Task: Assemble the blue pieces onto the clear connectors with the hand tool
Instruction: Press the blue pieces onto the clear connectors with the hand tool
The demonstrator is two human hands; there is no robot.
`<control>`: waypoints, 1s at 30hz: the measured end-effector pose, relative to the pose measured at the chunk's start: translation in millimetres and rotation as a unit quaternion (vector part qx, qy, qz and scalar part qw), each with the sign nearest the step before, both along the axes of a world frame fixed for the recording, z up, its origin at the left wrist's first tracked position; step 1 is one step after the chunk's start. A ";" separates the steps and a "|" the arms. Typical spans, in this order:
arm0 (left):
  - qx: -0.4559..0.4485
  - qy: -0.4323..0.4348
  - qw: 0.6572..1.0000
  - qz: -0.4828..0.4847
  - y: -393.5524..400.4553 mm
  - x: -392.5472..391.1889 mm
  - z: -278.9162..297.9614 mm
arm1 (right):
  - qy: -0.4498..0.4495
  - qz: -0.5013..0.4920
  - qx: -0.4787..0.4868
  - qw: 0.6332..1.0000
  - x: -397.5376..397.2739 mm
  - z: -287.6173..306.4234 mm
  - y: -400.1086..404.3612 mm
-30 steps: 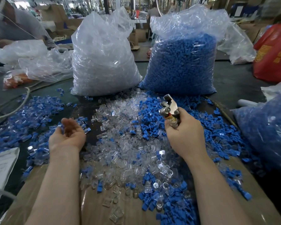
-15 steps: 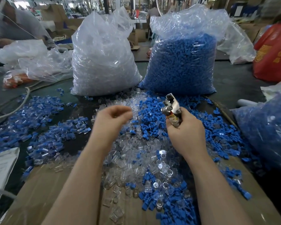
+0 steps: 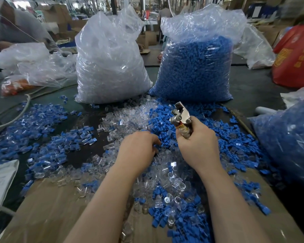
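A worker's right hand (image 3: 198, 146) grips a shiny metal hand tool (image 3: 181, 118) upright while the left hand (image 3: 139, 149), fingers curled downward, reaches into loose blue plastic pieces (image 3: 163, 125) mid-table beside scattered clear plastic connectors (image 3: 128, 118); its grasp is hidden.

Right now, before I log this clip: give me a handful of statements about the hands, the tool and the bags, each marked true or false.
1. The right hand grips the hand tool with its metal head pointing up. True.
2. The left hand rests flat on the cardboard. False: it reaches, fingers curled, into the loose blue pieces.
3. The bag of blue pieces stands left of the bag of clear connectors. False: it stands to the right.
4. Both bags stand beyond the loose parts. True.
5. The tool lies on the table. False: it is held.
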State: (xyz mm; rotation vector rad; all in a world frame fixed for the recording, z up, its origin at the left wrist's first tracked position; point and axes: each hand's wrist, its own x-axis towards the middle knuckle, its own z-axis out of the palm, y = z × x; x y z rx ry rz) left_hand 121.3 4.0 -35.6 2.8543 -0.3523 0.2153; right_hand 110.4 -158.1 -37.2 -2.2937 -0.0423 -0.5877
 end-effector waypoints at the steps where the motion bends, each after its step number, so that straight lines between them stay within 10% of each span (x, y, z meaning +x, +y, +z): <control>1: 0.012 -0.007 1.000 -0.001 -0.9 -0.6 1.0 | 0.000 0.000 0.000 1.000 0.2 -0.2 0.0; 9: 0.023 -0.027 0.999 -0.031 -1.8 0.7 -1.7 | -0.004 0.002 0.000 1.000 1.7 -1.8 0.3; 13: -0.114 -0.018 0.993 0.008 -0.9 2.6 -2.7 | -0.002 0.006 0.003 1.000 2.0 -1.2 0.5; 20: -0.531 0.074 0.844 -0.005 1.9 -3.1 13.6 | 0.005 0.050 0.092 0.994 2.8 2.3 2.6; 24: -0.596 0.100 0.796 -0.016 0.4 -3.0 14.8 | 0.007 0.087 0.151 0.985 2.4 4.4 2.2; 30: -0.570 0.107 0.812 -0.068 -3.1 -5.1 16.8 | 0.008 0.123 0.172 0.977 2.3 5.0 3.6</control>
